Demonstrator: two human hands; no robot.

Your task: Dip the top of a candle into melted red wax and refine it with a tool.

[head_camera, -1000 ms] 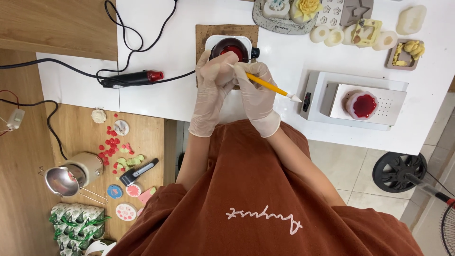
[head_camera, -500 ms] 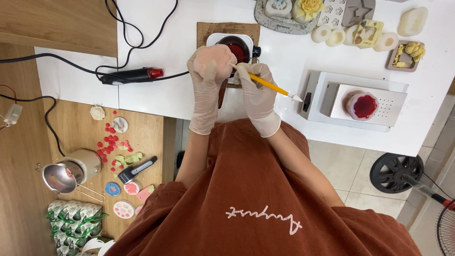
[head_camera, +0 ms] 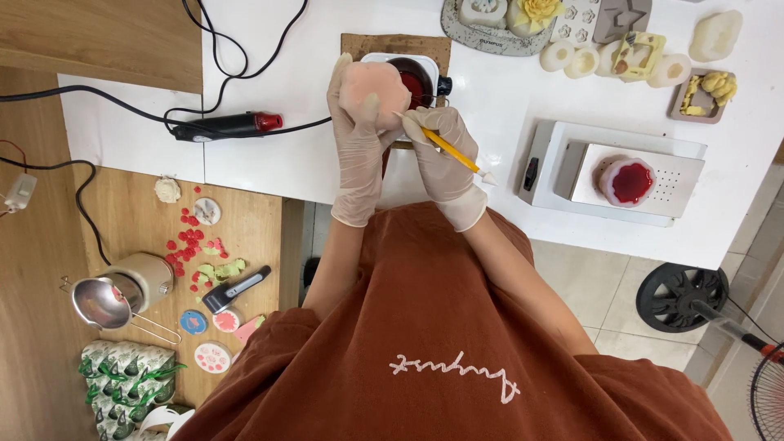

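**Gloved hands work a pale pink moulded piece over a pot of red wax**

Head view: The left hand [head_camera: 359,122], in a thin translucent glove, is raised over the white table [head_camera: 327,155] and cups a rounded pale pink piece [head_camera: 371,88], its fingers wrapped round the back and sides so the piece sits in the curl of the palm. The piece is held just above and partly in front of a small white pot of dark red liquid [head_camera: 415,80], which stands on a brown mat [head_camera: 359,42]. The right hand [head_camera: 445,151], also gloved, pinches a yellow-handled tool [head_camera: 451,153] like a pencil, fingers closed narrowly round the shaft; its working end meets the lower right edge of the pink piece, while the pale far tip points out to the right.

The pink piece looks light and matte, likely wax or soap, so it is probably fairly firm yet easy to dent or chip at the edges. A broad cradling hold round its body, as the left hand has it, seems safest; the gloves may make it a little slippery.

To the right sits a white flat appliance [head_camera: 563,175] carrying a pale mould filled with red [head_camera: 630,181]. To the left lies a black and red heat tool [head_camera: 233,125] with its cable.
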